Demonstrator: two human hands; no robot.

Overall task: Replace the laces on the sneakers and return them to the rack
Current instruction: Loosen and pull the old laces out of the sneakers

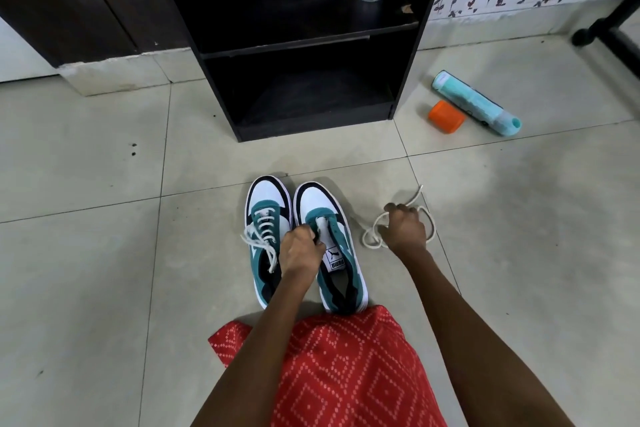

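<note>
Half done, I reckoned: one laced sneaker [264, 218], left hand [300, 250] gripping the bare sneaker [320, 202], right hand [405, 227] clutching the loose lace [371, 242].

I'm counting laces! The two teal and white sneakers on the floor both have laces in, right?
No. Only the left teal and white sneaker is laced; the right sneaker has none, and the right hand grips a loose white lace. The head view shows it.
</note>
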